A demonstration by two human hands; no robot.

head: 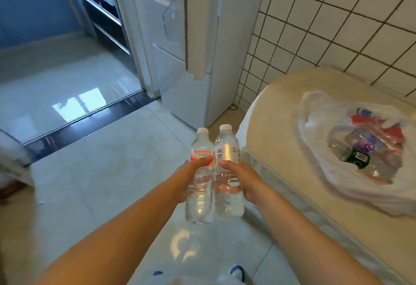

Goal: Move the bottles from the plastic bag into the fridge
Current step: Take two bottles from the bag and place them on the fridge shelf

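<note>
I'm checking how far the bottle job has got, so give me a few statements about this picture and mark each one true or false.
1. Each hand holds one clear water bottle. True: the left hand grips the bottle with the red label and the right hand grips the bottle showing a barcode.
2. The two held bottles have no caps. False: both carry white caps.
3. The plastic bag lies on the floor. False: it rests on the beige counter.
4. The bag has been emptied. False: bottles still show through it.
5. The fridge stands ahead, by the tiled wall. True.
</note>
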